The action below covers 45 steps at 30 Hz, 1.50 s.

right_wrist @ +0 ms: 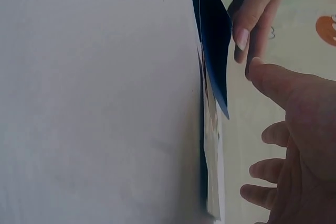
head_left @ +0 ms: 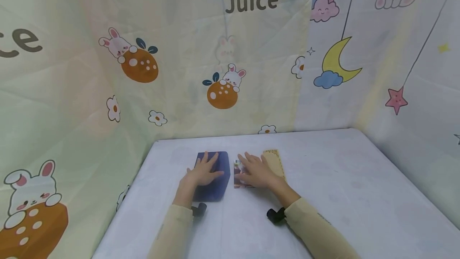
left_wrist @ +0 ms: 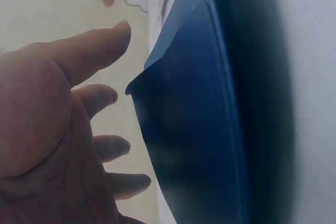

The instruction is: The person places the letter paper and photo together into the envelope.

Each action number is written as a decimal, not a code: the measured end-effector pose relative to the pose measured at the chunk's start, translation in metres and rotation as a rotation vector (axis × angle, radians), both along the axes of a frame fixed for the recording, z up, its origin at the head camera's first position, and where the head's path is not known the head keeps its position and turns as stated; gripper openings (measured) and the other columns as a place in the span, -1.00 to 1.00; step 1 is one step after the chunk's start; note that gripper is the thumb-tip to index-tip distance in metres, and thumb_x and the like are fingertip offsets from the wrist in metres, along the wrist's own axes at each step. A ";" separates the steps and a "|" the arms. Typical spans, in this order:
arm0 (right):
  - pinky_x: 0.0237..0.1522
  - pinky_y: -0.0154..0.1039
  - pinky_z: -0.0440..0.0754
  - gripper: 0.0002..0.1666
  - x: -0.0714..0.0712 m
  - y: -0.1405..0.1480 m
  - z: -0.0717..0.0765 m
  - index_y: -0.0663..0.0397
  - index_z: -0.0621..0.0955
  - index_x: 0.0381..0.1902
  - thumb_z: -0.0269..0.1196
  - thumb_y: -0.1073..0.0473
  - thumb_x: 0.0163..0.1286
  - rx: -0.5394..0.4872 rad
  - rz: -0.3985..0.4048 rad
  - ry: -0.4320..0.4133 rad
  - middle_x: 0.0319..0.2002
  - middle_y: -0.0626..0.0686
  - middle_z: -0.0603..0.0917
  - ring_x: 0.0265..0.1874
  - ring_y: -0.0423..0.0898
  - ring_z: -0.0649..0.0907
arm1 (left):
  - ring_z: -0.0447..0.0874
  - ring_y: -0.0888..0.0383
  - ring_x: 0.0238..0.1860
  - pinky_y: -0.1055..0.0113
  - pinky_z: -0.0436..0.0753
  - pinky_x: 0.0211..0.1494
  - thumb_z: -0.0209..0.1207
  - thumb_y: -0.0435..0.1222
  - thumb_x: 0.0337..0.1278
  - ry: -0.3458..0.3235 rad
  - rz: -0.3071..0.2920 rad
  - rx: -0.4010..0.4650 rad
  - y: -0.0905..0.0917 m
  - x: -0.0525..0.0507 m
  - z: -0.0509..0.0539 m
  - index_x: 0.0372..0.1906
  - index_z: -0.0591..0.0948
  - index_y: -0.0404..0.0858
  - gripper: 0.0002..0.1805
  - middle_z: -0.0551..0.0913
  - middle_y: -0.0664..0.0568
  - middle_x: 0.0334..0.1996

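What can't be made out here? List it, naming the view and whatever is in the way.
Much of the printed picture: head view, behind the right hand.
Lower left of the tan card: head view, behind the same hand.
Upper middle of the blue sheet: head view, behind the left hand.
One end of the blue sheet: left wrist view, cut off by the bottom edge.

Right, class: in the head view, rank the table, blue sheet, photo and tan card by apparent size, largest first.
1. Table
2. Blue sheet
3–4. Photo and tan card: unsure, right hand partly covers both.
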State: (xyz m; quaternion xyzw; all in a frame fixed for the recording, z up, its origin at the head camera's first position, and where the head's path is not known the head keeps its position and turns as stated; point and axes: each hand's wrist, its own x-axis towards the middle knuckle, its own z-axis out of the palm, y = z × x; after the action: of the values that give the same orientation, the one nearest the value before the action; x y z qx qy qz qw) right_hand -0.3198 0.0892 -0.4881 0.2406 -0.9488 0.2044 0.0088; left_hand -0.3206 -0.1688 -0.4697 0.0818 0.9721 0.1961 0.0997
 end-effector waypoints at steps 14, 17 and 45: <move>0.55 0.40 -0.09 -0.06 0.011 -0.020 0.005 -0.07 0.27 0.62 0.19 -0.36 0.46 0.011 0.057 -0.042 0.63 0.19 0.23 0.59 0.24 0.25 | -0.18 -0.40 0.65 -0.65 -0.09 0.38 0.10 0.20 0.42 -0.004 -0.006 0.034 -0.006 -0.002 -0.002 0.65 0.15 0.16 -0.19 -0.15 -0.23 0.70; 0.55 0.41 -0.10 -0.07 0.014 -0.024 0.005 -0.08 0.28 0.61 0.17 -0.38 0.46 0.019 0.082 -0.048 0.63 0.18 0.24 0.60 0.23 0.25 | -0.18 -0.40 0.65 -0.65 -0.10 0.39 0.10 0.21 0.41 -0.003 -0.010 0.034 -0.007 -0.002 -0.002 0.65 0.17 0.15 -0.19 -0.14 -0.25 0.70; 0.56 0.38 -0.30 -0.13 0.025 -0.037 -0.008 -0.20 0.37 0.57 0.05 -0.48 0.47 0.154 0.210 -0.078 0.65 -0.01 0.22 0.65 0.14 0.12 | -0.18 -0.54 0.60 -0.64 0.05 0.36 0.07 0.19 0.45 -0.028 -0.010 0.023 -0.007 -0.002 -0.003 0.65 0.18 0.08 -0.21 -0.12 -0.34 0.67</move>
State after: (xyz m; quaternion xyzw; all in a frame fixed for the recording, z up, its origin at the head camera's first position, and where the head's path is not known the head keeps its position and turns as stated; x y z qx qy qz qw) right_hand -0.2952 0.0519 -0.4959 0.3303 -0.9309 0.1402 -0.0681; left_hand -0.3231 -0.1762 -0.4723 0.0850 0.9679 0.2077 0.1133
